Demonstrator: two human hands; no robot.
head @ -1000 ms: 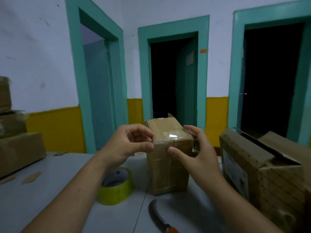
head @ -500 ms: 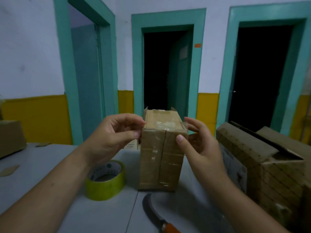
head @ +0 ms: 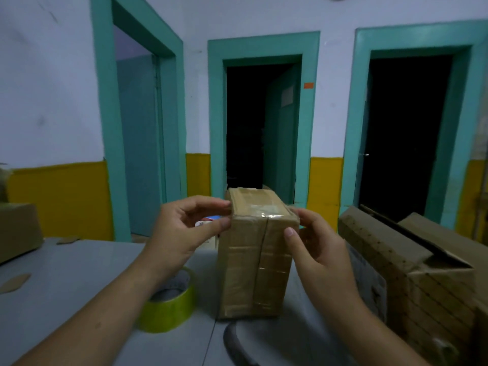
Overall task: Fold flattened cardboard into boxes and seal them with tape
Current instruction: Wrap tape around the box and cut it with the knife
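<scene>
The left hand (head: 182,233) pinches the top left edge of the box (head: 253,273); the right hand (head: 317,249) clasps its top right, thumb on the front. The box stands upright and taped on the table (head: 66,286) between them. Sealing seems nearly done; next, rub the tape ends flat.

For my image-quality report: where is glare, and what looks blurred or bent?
Head view: glare on the clear tape atop the taped cardboard box; middle doorway pure black; left door frame leans from lens distortion; knife blade at bottom edge is soft.
</scene>
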